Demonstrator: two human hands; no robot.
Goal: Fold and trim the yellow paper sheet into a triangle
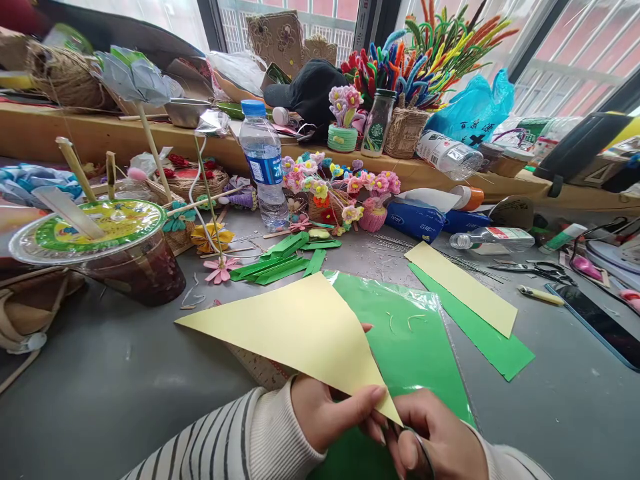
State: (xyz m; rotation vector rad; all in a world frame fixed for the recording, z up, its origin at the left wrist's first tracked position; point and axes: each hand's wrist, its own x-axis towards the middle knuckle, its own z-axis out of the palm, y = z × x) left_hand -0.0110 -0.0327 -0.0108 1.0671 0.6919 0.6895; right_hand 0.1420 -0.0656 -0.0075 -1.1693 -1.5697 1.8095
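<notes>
My left hand (pixel 335 410) is closed on a pale yellow sheet of paper (pixel 285 323), thumb on top and fingers underneath. The sheet is roughly triangular, with one long point to the left and another near my right hand. My right hand (pixel 435 433) is closed around a pair of scissors (pixel 424 445); a dark handle loop shows, while the blades are mostly hidden at the paper's near corner. Beneath both hands lies green paper in a clear plastic sleeve (pixel 415 347), with thin yellow scraps on it.
Yellow (pixel 465 287) and green strips (pixel 493 340) lie to the right, near other scissors (pixel 540 269) and a phone (pixel 600 320). Folded green pieces (pixel 280 259), a water bottle (pixel 263 167) and a drink cup (pixel 135 260) stand beyond. Craft supplies crowd the wooden ledge (pixel 210 143).
</notes>
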